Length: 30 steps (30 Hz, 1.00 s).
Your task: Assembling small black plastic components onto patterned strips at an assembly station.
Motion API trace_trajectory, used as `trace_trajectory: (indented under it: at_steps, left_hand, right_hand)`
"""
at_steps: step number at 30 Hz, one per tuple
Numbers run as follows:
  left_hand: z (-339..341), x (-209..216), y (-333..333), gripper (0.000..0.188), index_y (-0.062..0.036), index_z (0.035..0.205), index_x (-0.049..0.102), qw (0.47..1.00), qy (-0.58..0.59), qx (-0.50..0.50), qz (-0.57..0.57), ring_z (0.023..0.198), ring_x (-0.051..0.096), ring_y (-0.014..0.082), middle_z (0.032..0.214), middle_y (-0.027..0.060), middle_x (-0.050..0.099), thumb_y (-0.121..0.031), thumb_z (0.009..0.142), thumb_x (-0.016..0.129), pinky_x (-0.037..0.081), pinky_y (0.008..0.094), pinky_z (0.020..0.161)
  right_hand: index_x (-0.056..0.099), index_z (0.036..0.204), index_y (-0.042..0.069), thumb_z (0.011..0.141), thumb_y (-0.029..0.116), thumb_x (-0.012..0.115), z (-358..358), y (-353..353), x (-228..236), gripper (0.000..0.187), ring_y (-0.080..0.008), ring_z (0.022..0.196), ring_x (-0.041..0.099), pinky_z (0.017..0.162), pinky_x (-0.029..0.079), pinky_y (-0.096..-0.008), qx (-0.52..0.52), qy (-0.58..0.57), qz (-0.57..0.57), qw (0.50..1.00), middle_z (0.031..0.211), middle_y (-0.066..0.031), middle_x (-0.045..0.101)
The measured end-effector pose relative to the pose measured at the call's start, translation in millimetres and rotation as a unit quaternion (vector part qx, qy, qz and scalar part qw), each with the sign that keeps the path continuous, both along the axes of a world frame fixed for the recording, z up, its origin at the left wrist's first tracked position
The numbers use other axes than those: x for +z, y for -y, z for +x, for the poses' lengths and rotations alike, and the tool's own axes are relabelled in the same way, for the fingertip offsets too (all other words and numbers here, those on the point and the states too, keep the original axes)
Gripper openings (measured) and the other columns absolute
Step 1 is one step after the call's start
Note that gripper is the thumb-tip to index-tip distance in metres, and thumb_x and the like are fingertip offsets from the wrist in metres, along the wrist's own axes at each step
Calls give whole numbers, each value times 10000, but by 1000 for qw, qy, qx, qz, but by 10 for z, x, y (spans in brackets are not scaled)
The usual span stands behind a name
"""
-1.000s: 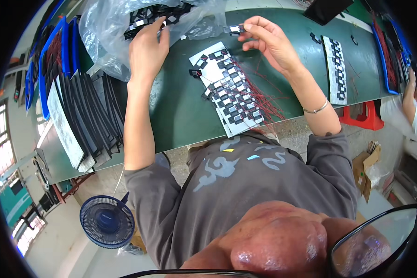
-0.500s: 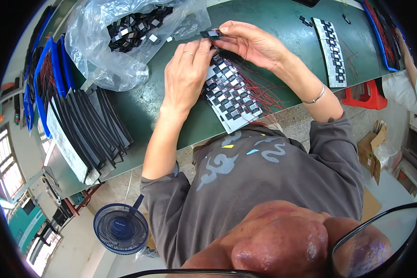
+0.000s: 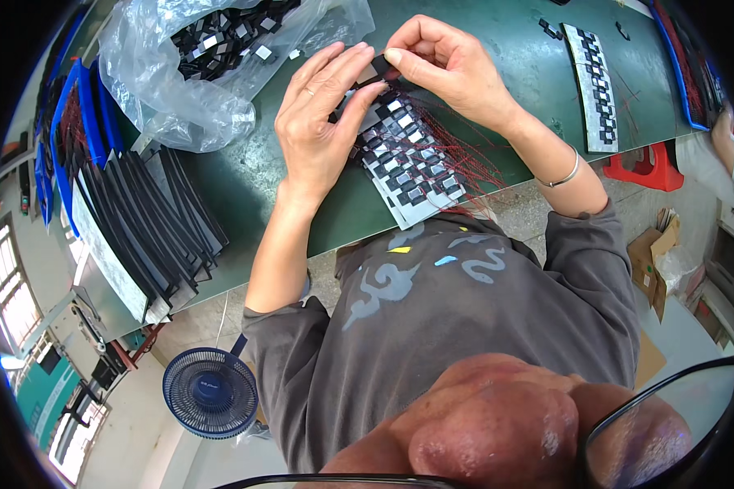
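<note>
My left hand (image 3: 314,114) and my right hand (image 3: 457,73) meet above the far end of a pale strip board. Between them is a small black square piece (image 3: 371,73) with a paler face. The left fingers and thumb close on it from one side, while my right thumb and forefinger pinch its edge. Below lies the board (image 3: 416,213), covered in rows of small black parts with light square tops. Thin red wires (image 3: 469,163) fan out from its right side. The palms partly hide the board's far end.
A clear plastic bag (image 3: 139,90) of small black square parts (image 3: 228,41) lies at the far left. Curved black strips (image 3: 151,228) are stacked nearer. Blue trays (image 3: 81,122) stand behind them. At right are another filled board (image 3: 591,90), loose black parts (image 3: 550,30) and a co-worker's hand (image 3: 723,138).
Both hands have turned and lifted slightly, the black piece tilting up between them. My left thumb has spread from its fingers and now shows under the piece. The view has shifted slightly.
</note>
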<state>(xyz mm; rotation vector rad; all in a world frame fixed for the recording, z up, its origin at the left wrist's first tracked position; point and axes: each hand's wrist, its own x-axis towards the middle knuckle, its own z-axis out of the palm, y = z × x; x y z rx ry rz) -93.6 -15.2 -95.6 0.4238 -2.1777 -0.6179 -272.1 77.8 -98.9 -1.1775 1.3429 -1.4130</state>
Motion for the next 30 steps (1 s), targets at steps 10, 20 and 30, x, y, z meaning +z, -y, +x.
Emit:
trace_trajectory:
  at_steps: [10, 20, 30]
  left_hand:
    - [-6, -8, -50, 368, -81, 1088, 732, 1000, -16, 5, 2, 1071, 669, 256, 1095, 55, 723, -68, 728, 810, 517, 354, 929]
    - [-20, -47, 21, 326, -90, 1049, 739, 982, 12, 48, -183, 1020, 679, 241, 1044, 53, 728, -112, 731, 807, 528, 361, 896]
    - [59, 54, -7, 99, -8, 844, 683, 995, -15, 4, 96, 779, 631, 216, 811, 78, 677, -103, 851, 708, 494, 324, 697]
  right_hand:
    - [602, 1024, 14, 970, 127, 612, 49, -5, 75, 125, -31, 835, 562, 740, 466, -197, 20, -11, -20, 1000, 909, 20, 607]
    - [554, 1196, -3, 956, 51, 603, 71, 20, 27, 252, -66, 920, 591, 834, 491, -228, 44, 48, -78, 995, 994, -19, 618]
    - [629, 1104, 15, 939, 62, 610, 11, -11, 62, 173, -144, 942, 607, 865, 491, -286, 19, -205, -166, 964, 1040, -60, 638]
